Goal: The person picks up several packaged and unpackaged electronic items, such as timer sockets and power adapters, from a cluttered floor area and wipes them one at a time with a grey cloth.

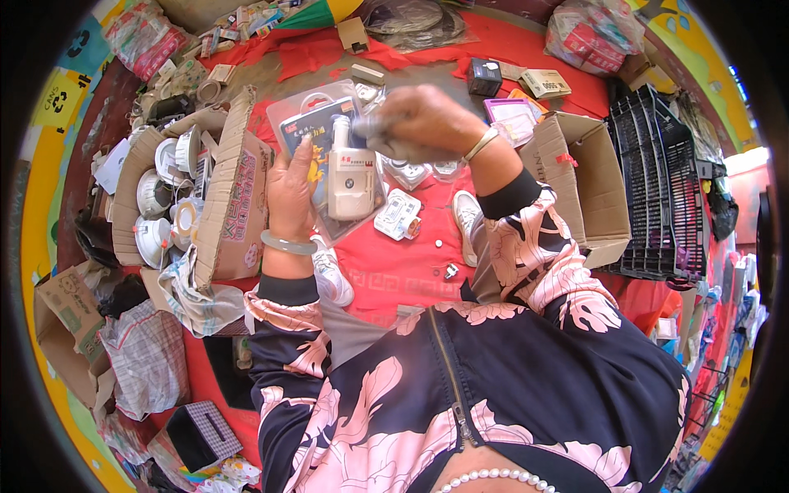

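My left hand grips the left edge of a clear plastic blister pack, thumb on its front. Inside the pack are a dark printed card and a white device with a narrow neck, possibly a lamp or torch. Over the pack's upper right, my right hand is blurred by motion, its fingers closed on what looks like a grey cloth. Just below the pack, a white packaged fitting lies on the red floor covering.
On the left, a cardboard box holds several white round lamps. An open cardboard box stands at right beside black plastic crates. Small boxes lie farther back. My shoes flank the near floor.
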Tool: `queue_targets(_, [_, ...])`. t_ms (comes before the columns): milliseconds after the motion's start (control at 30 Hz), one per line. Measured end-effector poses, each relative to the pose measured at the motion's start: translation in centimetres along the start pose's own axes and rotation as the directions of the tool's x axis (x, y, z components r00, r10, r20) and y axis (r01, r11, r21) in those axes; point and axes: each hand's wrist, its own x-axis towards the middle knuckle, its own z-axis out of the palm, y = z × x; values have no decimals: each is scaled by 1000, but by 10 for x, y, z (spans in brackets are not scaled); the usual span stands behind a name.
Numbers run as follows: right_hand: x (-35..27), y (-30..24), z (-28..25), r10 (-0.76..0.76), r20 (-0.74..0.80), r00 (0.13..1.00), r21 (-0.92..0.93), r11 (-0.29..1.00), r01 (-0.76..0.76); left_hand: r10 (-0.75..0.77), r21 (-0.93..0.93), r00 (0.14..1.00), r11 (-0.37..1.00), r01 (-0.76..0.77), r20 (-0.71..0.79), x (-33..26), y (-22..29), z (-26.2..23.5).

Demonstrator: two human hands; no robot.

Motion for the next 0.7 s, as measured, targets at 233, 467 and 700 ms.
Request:
queue_targets(233, [23,-32,27,-273,-488,829,-416,908,54,-35,-23,999,999,35,5,0,-5,29])
queue_targets(467, [17,-58,87,-219,-120,968,-590,800,108,21,-35,980,999,-29,-196,11,-22,15])
queue_targets(700, [-5,-79,101,-320,96,942,-569,759,316,179,-13,912,980,-197,-370,19,-6,2])
